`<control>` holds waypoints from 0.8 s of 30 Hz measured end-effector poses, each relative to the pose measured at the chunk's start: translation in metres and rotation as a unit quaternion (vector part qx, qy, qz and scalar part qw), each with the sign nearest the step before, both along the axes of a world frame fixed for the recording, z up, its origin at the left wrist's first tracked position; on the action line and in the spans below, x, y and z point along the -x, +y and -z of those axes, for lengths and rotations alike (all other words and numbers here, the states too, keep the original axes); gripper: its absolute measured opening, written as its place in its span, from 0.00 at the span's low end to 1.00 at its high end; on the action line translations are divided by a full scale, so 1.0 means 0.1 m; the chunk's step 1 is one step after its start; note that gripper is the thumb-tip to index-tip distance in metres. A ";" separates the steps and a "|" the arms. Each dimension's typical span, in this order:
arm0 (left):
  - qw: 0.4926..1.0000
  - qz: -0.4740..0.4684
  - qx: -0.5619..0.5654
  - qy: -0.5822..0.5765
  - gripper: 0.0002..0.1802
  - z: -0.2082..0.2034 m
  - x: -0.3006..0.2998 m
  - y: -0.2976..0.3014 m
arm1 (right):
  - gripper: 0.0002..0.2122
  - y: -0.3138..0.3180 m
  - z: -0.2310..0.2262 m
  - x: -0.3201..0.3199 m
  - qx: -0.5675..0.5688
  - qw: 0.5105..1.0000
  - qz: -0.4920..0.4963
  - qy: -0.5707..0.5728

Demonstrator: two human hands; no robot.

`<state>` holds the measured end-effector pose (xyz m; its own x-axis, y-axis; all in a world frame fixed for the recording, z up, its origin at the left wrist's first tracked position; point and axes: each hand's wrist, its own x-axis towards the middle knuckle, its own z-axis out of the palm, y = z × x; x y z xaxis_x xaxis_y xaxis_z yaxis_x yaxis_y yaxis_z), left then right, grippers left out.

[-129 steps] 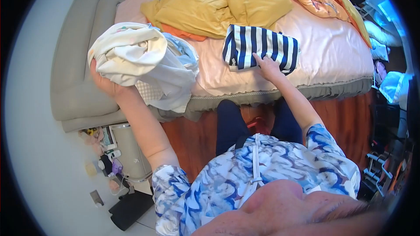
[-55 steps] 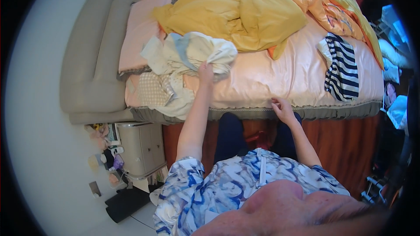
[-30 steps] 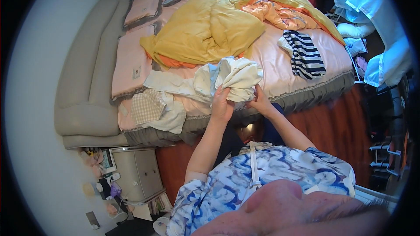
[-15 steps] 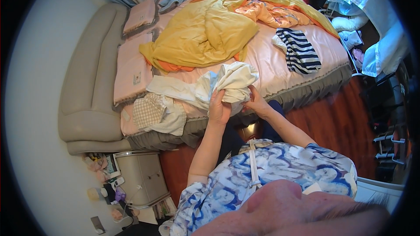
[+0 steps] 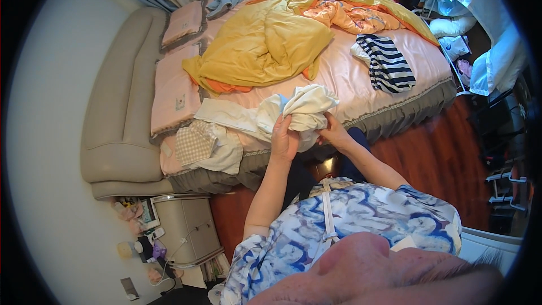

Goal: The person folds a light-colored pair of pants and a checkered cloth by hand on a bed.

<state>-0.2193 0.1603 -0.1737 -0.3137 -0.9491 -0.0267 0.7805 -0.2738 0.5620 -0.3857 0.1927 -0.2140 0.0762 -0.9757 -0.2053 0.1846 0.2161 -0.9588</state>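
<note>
A bunched white garment [image 5: 309, 101] is held up at the near edge of the bed. Closed on its left side is my left hand [image 5: 283, 138], the thumb laid over the cloth. My right hand [image 5: 334, 131] grips its right side, with some fingers hidden behind the fabric. A white length of cloth [image 5: 228, 114] stretches left from the bunch over the sheet; whether it is the same piece I cannot tell. Left of my hands lies a beige checked cloth [image 5: 195, 142] on a pale one. Farther right, a black-and-white striped garment [image 5: 389, 66] rests on the bed.
A yellow quilt [image 5: 265, 39] with an orange underside is heaped across the bed [image 5: 361, 101]. Pink pillows [image 5: 175, 90] line the padded headboard [image 5: 130, 96]. A nightstand [image 5: 183, 226] stands at lower left. White clothes [image 5: 497, 51] hang at the right, above the wooden floor [image 5: 412, 147].
The view has shifted slightly. The bunched white garment has changed shape a little, its top tipping to the right. Both hands keep their grip.
</note>
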 end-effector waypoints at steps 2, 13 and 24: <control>0.998 -0.019 0.016 -0.061 0.18 0.04 -0.06 -0.04 | 0.25 0.01 -0.01 0.05 0.010 1.000 0.010 0.003; 0.977 -0.128 0.078 -0.152 0.13 -0.52 -0.23 -0.12 | 0.10 -0.19 -0.64 0.44 0.191 0.974 0.045 0.114; 0.974 -0.131 0.053 -0.176 0.14 -0.39 -0.32 -0.26 | 0.09 -0.34 -0.48 0.42 0.202 0.962 0.000 0.181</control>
